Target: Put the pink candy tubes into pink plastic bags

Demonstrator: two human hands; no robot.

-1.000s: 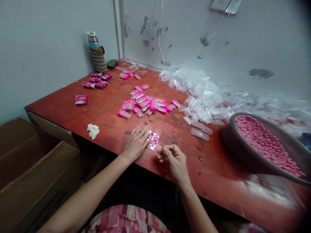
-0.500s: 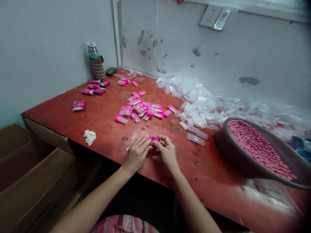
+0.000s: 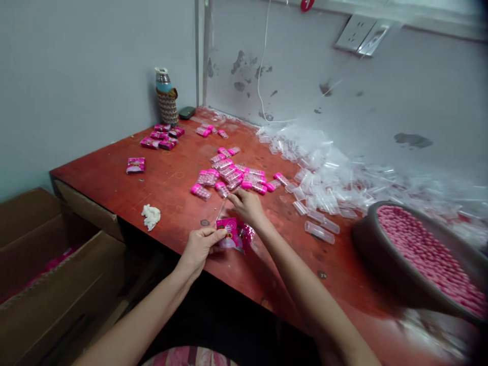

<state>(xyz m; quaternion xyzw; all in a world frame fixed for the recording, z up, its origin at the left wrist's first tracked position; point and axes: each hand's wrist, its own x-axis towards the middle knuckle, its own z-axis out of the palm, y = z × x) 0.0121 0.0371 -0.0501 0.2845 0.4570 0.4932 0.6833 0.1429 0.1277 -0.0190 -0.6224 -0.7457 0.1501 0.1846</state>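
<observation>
My left hand [image 3: 200, 249] pinches a flat, shiny magenta printed packet [image 3: 227, 235] near the table's front edge, thumb on its face. The packet's right part spreads out as a glossy, wrinkled flap. My right hand [image 3: 247, 207] reaches past the packet, thumb and finger closed at the near end of a small clear tube [image 3: 221, 190] with a pink cap and pink balls inside. That tube lies on the table at the front of a loose group of similar filled tubes [image 3: 232, 173]. Part of the fingertips' contact is hidden.
Empty clear tubes [image 3: 328, 178] heap along the wall, right of a red table [image 3: 171, 203]. A dark basin [image 3: 366, 239] of pink balls [image 3: 427, 254] stands at right. Folded magenta packets [image 3: 158, 137], a bottle [image 3: 166, 99] and crumpled tissue [image 3: 151, 216] are left; a cardboard box [image 3: 76, 274] sits below.
Both hands were together on the magenta packet. My right hand has left it and moved forward to a filled tube; my left hand now holds the packet up. The view has shifted slightly.
</observation>
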